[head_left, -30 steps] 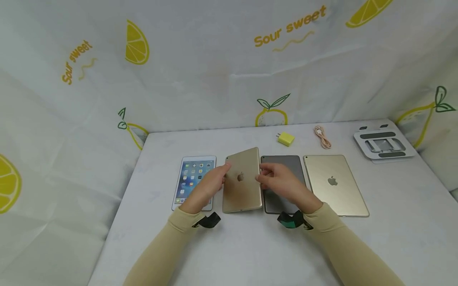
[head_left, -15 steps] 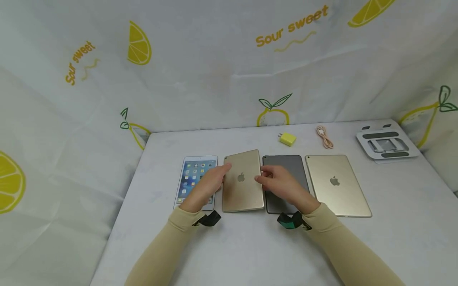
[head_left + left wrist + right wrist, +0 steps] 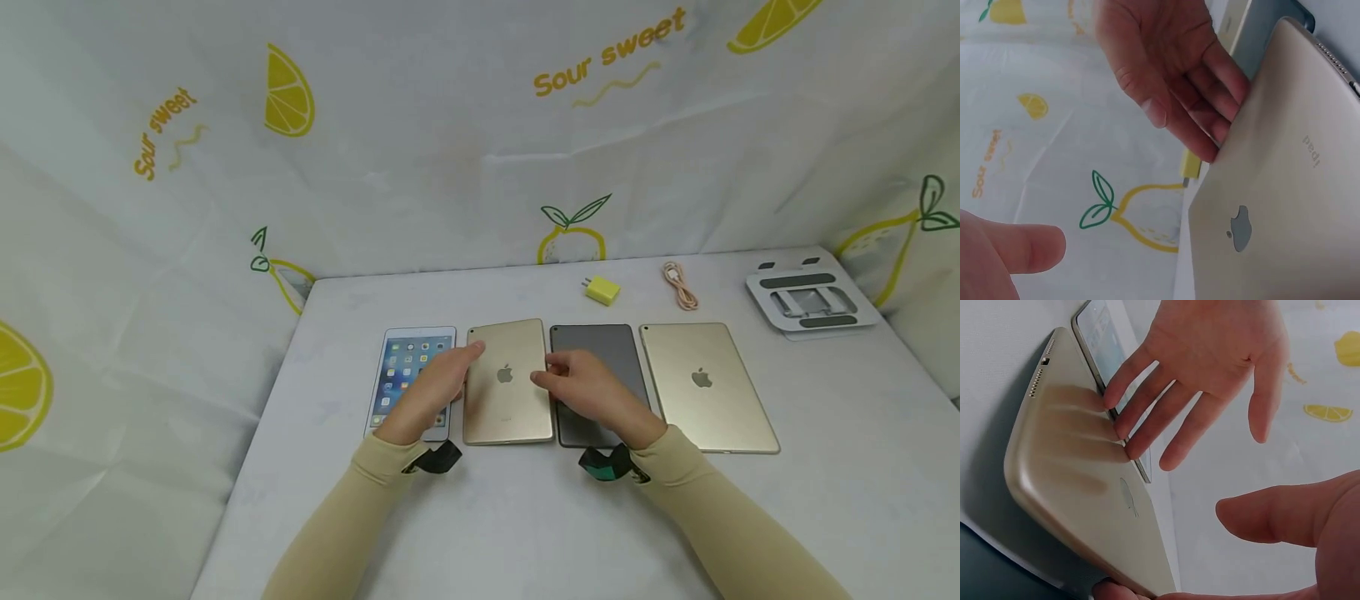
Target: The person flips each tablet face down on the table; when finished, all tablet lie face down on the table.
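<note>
A small gold tablet (image 3: 506,400) lies back up, second in a row of tablets on the white table (image 3: 525,517). My left hand (image 3: 435,392) touches its left edge with straight fingers (image 3: 1116,419), thumb spread away. My right hand (image 3: 592,387) is at its right edge; the fingers (image 3: 1222,125) reach just under that edge and the thumb stays free. The gold tablet (image 3: 1066,469) still looks slightly raised on its right side in the right wrist view. The left wrist view shows its logo and back (image 3: 1285,206).
A tablet with a lit screen (image 3: 408,367) lies left of the gold one, a dark grey tablet (image 3: 600,337) right of it, then a larger gold tablet (image 3: 705,387). Behind are a yellow charger (image 3: 603,290), a pink cable (image 3: 678,286) and a folding stand (image 3: 810,302). Printed cloth walls surround the table.
The small gold tablet has come down from a tilted position to almost flat on the table. Both hands stayed at its edges and sank with it.
</note>
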### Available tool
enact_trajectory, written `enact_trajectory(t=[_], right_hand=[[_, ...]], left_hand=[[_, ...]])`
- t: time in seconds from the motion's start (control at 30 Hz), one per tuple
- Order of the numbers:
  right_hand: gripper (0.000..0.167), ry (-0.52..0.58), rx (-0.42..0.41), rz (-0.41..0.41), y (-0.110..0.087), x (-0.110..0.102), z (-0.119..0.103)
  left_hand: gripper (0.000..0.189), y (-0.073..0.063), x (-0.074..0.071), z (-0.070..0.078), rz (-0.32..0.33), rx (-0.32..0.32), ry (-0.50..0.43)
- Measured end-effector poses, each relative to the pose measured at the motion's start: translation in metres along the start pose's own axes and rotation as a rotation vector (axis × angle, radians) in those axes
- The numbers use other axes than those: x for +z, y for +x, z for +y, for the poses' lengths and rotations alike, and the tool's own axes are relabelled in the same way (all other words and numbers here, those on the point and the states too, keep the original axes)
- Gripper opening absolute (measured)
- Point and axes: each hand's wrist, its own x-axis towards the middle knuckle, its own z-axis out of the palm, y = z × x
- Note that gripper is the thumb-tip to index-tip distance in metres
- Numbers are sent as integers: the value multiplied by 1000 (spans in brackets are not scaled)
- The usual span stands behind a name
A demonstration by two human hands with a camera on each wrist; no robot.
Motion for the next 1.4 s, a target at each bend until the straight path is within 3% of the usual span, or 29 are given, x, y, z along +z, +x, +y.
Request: enact_trajectory(t=[0.4, 0.87, 1.13, 1.3, 1.4], right_hand=[[64, -58, -16, -22, -4, 1, -6], [54, -124, -62, -101, -15, 3, -19], [58, -115, -72, -112, -16, 6, -23], [63, -92, -51, -70, -12, 11, -34], [65, -44, -53, -76, -4, 22, -46]], left_hand=[[83, -1, -3, 2, 5, -9, -20], [80, -1, -5, 2, 18, 44, -43], [76, -3, -8, 0, 37, 57, -39], [72, -12, -17, -10, 81, 88, -6], [71, -18, -30, -20, 149, 107, 60]])
